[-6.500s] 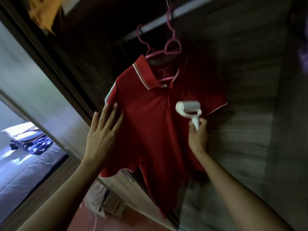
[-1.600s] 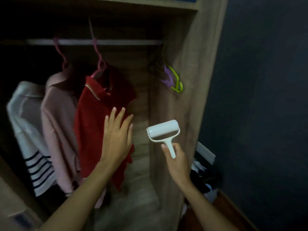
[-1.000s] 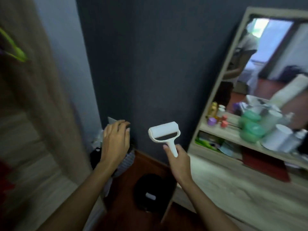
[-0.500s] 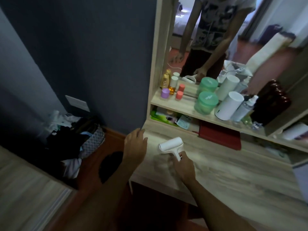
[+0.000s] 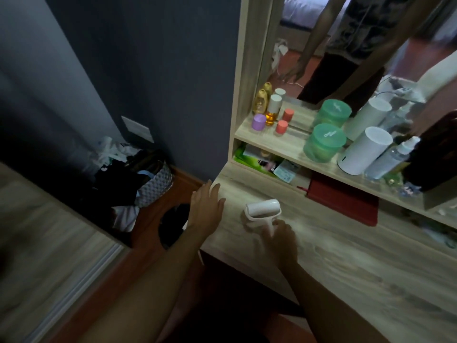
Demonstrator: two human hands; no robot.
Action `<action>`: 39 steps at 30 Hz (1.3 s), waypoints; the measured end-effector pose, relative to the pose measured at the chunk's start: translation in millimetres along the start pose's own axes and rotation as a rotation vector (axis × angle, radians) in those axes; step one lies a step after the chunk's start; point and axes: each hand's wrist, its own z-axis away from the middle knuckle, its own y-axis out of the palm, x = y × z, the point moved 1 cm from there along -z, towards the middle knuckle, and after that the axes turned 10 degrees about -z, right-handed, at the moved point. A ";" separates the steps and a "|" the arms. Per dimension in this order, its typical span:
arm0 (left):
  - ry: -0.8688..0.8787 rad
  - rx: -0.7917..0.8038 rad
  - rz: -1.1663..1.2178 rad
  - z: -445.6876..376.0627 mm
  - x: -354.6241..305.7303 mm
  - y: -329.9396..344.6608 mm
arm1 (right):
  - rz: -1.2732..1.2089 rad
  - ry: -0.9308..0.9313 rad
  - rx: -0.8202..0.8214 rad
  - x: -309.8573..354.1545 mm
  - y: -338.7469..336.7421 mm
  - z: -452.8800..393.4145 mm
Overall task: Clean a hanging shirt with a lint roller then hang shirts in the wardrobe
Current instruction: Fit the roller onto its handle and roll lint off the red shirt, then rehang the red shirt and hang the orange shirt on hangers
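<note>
A white lint roller (image 5: 263,211) rests its roll on the light wooden dresser top (image 5: 346,263), near the left front corner. My right hand (image 5: 279,235) is closed around its short handle. My left hand (image 5: 206,209) hovers flat with fingers apart over the dresser's left edge and holds nothing. No shirt and no wardrobe rail is in view.
A shelf above the top carries small bottles (image 5: 270,111), two green jars (image 5: 324,143), a white cylinder (image 5: 364,151) and a spray bottle (image 5: 393,159). A mirror (image 5: 358,45) stands behind. A red pad (image 5: 343,198) lies under the shelf. A basket of clothes (image 5: 138,179) sits on the floor at left.
I have turned from the red shirt in the wardrobe to the dresser. The roller has come down from the air onto the dresser top, still in my right hand.
</note>
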 end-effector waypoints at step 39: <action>-0.659 -0.837 -0.733 302.0 508.0 -530.4 | -0.540 -1.688 0.340 788.2 115.2 387.3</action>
